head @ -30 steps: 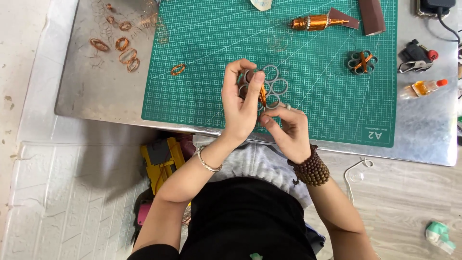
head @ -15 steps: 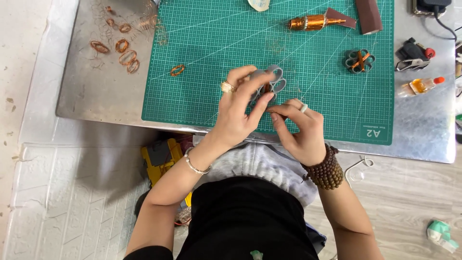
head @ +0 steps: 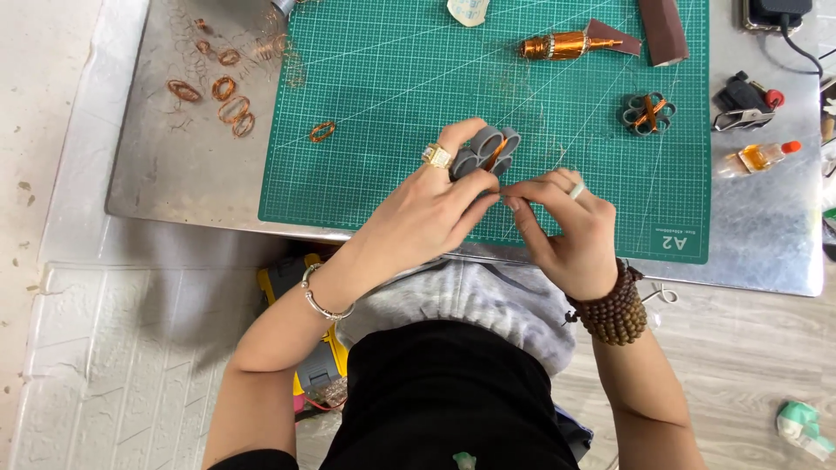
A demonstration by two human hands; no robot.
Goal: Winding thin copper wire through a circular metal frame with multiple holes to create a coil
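Held above the green cutting mat (head: 392,78), near its front edge: a grey ring cluster (head: 488,150) with copper wire wound through its middle. Clasped in the left hand (head: 427,213), fingers curled round its near side. Pinched shut just beside it, fingertips almost touching the left ones: the right hand (head: 566,231). Could not tell whether a fine strand ran between those fingertips; too thin to make out.

Turned since a second before: then shown flat with the open rings facing up, now seen more on edge with the copper band facing the camera. Moved a little further up the mat as well, with both hands shifted together. Judged from that: winding of the same piece continued, not set down.

Lay well apart on the mat: a second ring cluster (head: 647,113) crossed with copper, a copper wire spool (head: 557,45), a small copper coil (head: 322,131). Sat on the bare steel bench (head: 174,191): loose copper coils (head: 226,100) at the left, a small glue bottle (head: 756,157) at the right.
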